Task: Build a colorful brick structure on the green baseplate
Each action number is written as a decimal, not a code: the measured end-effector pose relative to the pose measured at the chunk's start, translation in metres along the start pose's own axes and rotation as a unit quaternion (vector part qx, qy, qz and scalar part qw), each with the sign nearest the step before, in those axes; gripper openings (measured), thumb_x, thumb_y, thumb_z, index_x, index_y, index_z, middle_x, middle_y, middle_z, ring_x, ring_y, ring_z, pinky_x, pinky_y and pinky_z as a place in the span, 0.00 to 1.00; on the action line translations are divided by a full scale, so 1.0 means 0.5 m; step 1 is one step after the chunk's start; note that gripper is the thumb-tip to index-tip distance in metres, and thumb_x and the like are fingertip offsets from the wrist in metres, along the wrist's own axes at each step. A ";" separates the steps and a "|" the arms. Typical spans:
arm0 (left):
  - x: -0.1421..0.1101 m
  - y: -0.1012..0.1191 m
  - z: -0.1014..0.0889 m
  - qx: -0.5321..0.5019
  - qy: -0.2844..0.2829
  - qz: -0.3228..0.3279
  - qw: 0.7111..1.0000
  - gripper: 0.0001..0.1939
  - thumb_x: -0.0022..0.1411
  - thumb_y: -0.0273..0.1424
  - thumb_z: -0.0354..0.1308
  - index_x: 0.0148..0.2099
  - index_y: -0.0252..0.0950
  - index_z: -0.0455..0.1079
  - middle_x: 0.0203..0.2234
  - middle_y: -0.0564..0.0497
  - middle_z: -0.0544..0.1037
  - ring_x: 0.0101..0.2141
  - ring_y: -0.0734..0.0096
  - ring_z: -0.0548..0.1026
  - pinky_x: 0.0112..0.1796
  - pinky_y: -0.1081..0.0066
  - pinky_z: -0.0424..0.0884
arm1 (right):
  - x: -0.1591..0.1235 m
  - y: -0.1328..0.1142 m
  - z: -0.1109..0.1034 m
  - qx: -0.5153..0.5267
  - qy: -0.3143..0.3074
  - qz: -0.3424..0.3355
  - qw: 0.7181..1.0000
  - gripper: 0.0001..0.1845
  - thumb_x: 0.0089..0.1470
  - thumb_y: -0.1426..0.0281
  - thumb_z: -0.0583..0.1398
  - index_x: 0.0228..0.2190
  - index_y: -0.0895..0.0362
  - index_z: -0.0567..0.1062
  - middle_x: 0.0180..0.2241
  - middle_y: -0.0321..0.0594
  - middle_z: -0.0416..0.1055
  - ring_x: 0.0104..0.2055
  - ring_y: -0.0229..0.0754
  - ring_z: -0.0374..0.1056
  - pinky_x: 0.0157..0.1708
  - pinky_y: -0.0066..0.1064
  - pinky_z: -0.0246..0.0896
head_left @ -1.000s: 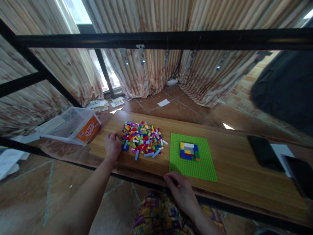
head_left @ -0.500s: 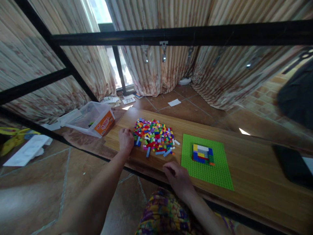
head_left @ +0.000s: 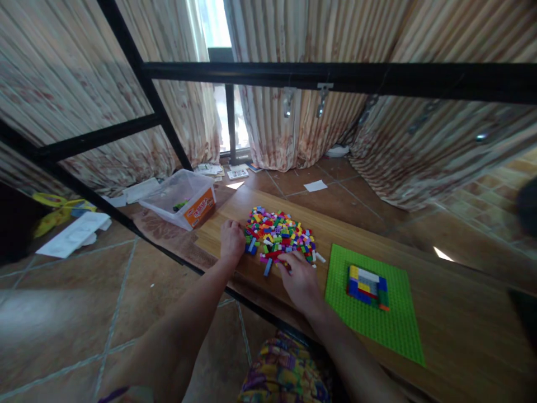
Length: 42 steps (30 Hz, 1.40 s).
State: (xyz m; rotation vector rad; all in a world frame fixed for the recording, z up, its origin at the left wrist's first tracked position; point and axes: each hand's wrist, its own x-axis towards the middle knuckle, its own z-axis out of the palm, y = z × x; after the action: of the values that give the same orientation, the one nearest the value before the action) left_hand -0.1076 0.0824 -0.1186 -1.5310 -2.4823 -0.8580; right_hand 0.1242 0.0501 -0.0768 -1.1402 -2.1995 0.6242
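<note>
Either grip I cannot tell: your right hand (head_left: 299, 275) curls over blocky plastic bricks (head_left: 280, 230), your left hand (head_left: 232, 239) beside them, fingertips hidden.

Floor-length patterned curtains (head_left: 274, 134) frame a bright window (head_left: 213, 22) over a brown tiled floor (head_left: 75, 305) in what I, watching remotely, take for a room in a home, toy bricks (head_left: 279, 230) heaped on a wooden tabletop (head_left: 457, 324).

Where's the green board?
Head view, right of centre: the green board lies on the wooden table, to the right of the brick pile and the right hand.
</note>
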 end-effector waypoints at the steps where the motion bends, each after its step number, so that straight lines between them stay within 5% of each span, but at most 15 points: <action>1: -0.001 0.000 0.001 0.000 0.000 0.000 1.000 0.13 0.62 0.24 0.47 0.39 0.34 0.73 0.39 0.40 0.73 0.44 0.56 0.69 0.48 0.59 0.66 | 0.010 0.000 0.003 0.000 -0.004 -0.006 1.000 0.10 0.59 0.71 0.55 0.35 0.54 0.77 0.37 0.40 0.73 0.39 0.41 0.68 0.40 0.31 0.60; 7: -0.004 -0.002 0.004 -0.007 -0.003 0.003 1.000 0.12 0.62 0.23 0.47 0.39 0.33 0.73 0.38 0.41 0.73 0.44 0.58 0.70 0.47 0.61 0.66 | 0.032 0.029 0.002 -0.037 -0.033 0.009 0.999 0.11 0.57 0.71 0.54 0.32 0.55 0.77 0.35 0.41 0.72 0.36 0.41 0.68 0.39 0.32 0.60; 14: -0.004 0.004 0.004 -0.011 -0.001 0.000 1.000 0.12 0.64 0.26 0.47 0.38 0.33 0.72 0.37 0.42 0.73 0.43 0.58 0.69 0.48 0.60 0.66 | 0.051 0.074 -0.025 -0.063 0.002 0.029 0.998 0.12 0.57 0.70 0.53 0.33 0.55 0.77 0.34 0.41 0.73 0.36 0.41 0.68 0.39 0.33 0.60; 19: -0.006 0.014 -0.003 -0.017 0.003 0.010 1.000 0.11 0.65 0.34 0.51 0.37 0.35 0.72 0.36 0.43 0.73 0.42 0.58 0.70 0.48 0.60 0.66 | 0.101 0.062 -0.007 -0.080 0.015 -0.001 0.997 0.13 0.57 0.69 0.55 0.40 0.55 0.76 0.40 0.43 0.73 0.41 0.45 0.68 0.44 0.36 0.61; 25: -0.008 0.012 -0.002 -0.015 -0.002 0.010 1.000 0.14 0.68 0.29 0.45 0.38 0.35 0.72 0.37 0.43 0.73 0.42 0.60 0.70 0.46 0.61 0.66 | 0.107 0.046 0.021 -0.087 -0.049 -0.076 0.992 0.13 0.56 0.74 0.56 0.40 0.52 0.77 0.42 0.42 0.74 0.46 0.46 0.66 0.50 0.40 0.58; 35: -0.010 0.010 0.002 -0.019 -0.008 0.011 1.000 0.12 0.67 0.28 0.46 0.40 0.34 0.72 0.38 0.42 0.73 0.43 0.59 0.69 0.47 0.61 0.66 | 0.075 0.091 -0.019 -0.077 -0.039 -0.072 0.994 0.12 0.57 0.73 0.54 0.33 0.54 0.77 0.37 0.41 0.74 0.42 0.45 0.67 0.46 0.37 0.59; 42: -0.010 0.006 0.005 -0.017 -0.003 0.017 1.000 0.12 0.66 0.26 0.46 0.40 0.34 0.72 0.38 0.43 0.73 0.42 0.60 0.69 0.47 0.61 0.66 | 0.154 0.050 0.016 -0.082 0.005 -0.075 0.994 0.12 0.58 0.70 0.53 0.38 0.54 0.77 0.40 0.43 0.74 0.45 0.46 0.67 0.47 0.38 0.59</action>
State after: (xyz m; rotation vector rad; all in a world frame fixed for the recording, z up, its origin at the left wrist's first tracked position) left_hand -0.1020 0.0805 -0.1213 -1.5834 -2.4516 -0.8958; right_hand 0.0969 0.1268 -0.0774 -1.0419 -2.3376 0.3792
